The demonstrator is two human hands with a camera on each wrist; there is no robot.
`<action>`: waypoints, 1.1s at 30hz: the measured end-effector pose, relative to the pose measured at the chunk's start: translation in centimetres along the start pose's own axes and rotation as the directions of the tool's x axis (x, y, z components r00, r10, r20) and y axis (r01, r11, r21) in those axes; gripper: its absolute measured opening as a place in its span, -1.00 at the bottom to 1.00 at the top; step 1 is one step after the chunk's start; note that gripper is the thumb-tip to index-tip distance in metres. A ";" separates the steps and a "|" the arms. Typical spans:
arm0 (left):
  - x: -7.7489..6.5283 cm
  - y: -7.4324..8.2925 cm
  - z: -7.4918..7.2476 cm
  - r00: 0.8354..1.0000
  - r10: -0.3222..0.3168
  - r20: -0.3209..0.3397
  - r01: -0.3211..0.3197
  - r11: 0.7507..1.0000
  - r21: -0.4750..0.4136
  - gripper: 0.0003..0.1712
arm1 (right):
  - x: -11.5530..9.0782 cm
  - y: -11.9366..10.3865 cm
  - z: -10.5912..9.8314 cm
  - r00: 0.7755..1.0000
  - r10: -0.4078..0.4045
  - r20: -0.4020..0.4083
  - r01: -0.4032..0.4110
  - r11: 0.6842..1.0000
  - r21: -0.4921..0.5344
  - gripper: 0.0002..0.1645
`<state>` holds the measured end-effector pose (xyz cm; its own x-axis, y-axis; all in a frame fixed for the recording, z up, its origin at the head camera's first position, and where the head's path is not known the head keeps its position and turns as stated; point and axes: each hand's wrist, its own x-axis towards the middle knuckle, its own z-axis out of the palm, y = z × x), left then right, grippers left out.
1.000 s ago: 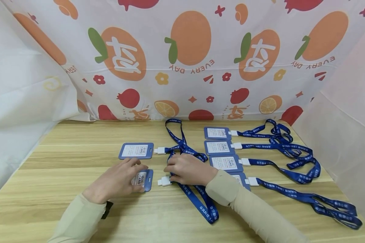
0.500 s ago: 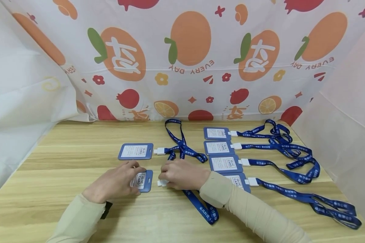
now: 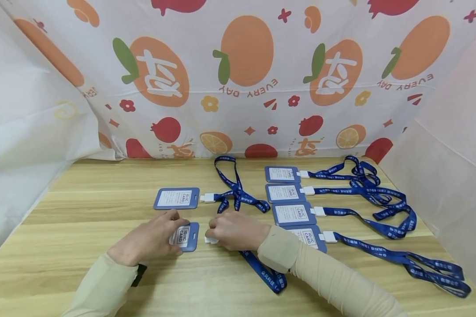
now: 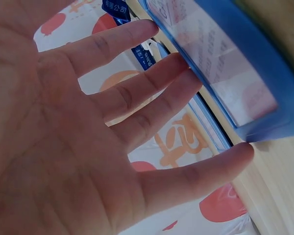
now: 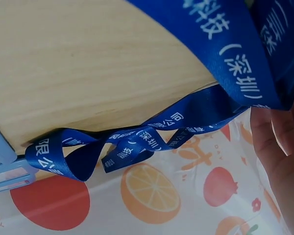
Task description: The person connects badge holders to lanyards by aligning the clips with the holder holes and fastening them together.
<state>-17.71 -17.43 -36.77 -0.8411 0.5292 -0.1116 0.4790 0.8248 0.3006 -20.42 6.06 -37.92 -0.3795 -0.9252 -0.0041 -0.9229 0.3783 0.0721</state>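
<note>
In the head view, my left hand point(image 3: 152, 235) grips a blue ID card holder point(image 3: 191, 237) across its width, fingers at the far edge and thumb at the near one. The left wrist view shows the fingertips against the rim of that card holder point(image 4: 220, 54). To its right, my right hand point(image 3: 238, 231) pinches a lanyard's white clip point(image 3: 209, 241), mostly hidden under the fingers. A short gap separates clip and holder. The clip's blue lanyard point(image 3: 262, 268) trails under the hand towards the front; in the right wrist view, blue strap point(image 5: 225, 54) hangs close beside my fingers.
Beyond my hands lies another card holder point(image 3: 177, 198), with a separate white clip point(image 3: 207, 197) and its lanyard point(image 3: 238, 191) beside it. At right, several holders point(image 3: 282, 174) joined to lanyards point(image 3: 381, 193) lie in a column. A fruit-print cloth point(image 3: 246, 110) hangs behind the wooden table point(image 3: 83, 211).
My right hand has shifted left along the lanyard and now covers most of the white clip, which showed clearly before. The left hand and its card holder have barely moved.
</note>
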 end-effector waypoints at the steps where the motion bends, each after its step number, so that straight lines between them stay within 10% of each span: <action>1: 0.0 0.0 0.0 1.000 -0.004 0.001 0.004 1.000 -0.004 -0.27 | 0.0 0.0 0.0 1.000 -0.002 -0.002 0.002 1.000 -0.002 -0.71; 33: 0.1 -0.3 0.2 1.000 0.023 0.001 -0.023 1.000 0.017 -0.28 | 0.6 -0.3 -0.5 0.999 0.025 0.033 -0.025 1.000 -0.007 -0.77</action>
<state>-17.91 -17.55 -37.09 -0.8294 0.5486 -0.1057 0.5028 0.8154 0.2867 -20.30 5.40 -37.41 -0.4042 -0.9140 -0.0349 -0.9128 0.4006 0.0791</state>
